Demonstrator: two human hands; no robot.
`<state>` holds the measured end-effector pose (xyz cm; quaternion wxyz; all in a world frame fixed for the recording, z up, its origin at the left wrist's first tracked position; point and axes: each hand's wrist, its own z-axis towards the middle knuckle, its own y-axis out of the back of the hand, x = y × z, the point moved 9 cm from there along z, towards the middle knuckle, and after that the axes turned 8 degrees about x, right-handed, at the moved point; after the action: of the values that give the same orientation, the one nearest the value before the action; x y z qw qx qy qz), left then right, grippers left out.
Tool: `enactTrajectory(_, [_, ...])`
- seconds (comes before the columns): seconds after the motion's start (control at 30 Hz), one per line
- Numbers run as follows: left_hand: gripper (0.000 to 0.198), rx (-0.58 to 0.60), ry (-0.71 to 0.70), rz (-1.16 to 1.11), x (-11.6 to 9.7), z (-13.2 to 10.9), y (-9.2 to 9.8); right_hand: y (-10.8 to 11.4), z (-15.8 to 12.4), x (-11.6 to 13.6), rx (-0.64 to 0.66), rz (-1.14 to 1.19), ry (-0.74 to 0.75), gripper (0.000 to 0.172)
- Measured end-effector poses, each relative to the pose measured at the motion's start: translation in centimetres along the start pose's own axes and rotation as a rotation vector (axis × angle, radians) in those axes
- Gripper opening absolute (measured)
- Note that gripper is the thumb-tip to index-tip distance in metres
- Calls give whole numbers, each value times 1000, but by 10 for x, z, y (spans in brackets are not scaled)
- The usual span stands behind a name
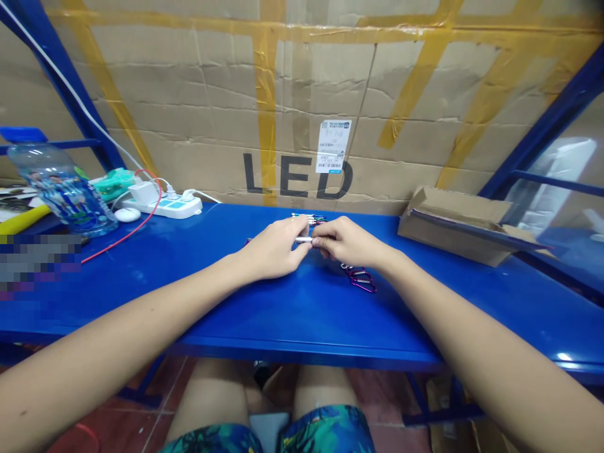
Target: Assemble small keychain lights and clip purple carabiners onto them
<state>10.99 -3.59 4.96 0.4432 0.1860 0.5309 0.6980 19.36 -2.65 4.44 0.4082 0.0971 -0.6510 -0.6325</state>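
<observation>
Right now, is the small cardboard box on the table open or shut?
Open: the small cardboard box has an uncovered top, its inner back wall shows, and a flap juts out at its right end.

The table (292,321) appears smooth, glossy painted metal. The carton (212,126) behind it is creased, matt cardboard. Carabiners (362,281) on the table: shiny, metallic.
</observation>
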Motion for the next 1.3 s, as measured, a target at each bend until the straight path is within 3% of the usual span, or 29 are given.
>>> enactTrajectory(0.2, [30,42,30,58,8,5,-9,6,-2,4,-60,-95,56,26])
enactTrajectory(0.53, [27,82,68,-159,14,3,-7,4,-4,3,-34,-128,34,25])
enactTrajectory(0.83, [25,79,2,-9,8,2,-8,-1,-2,-8,13,-17,-39,29])
enactTrajectory(1.13, [24,52,-33,2,7,2,-5,4,-2,-8,-27,54,-19,27])
enactTrajectory(1.3, [20,62,3,-33,9,4,-5,13,-9,-15,65,24,-132,32])
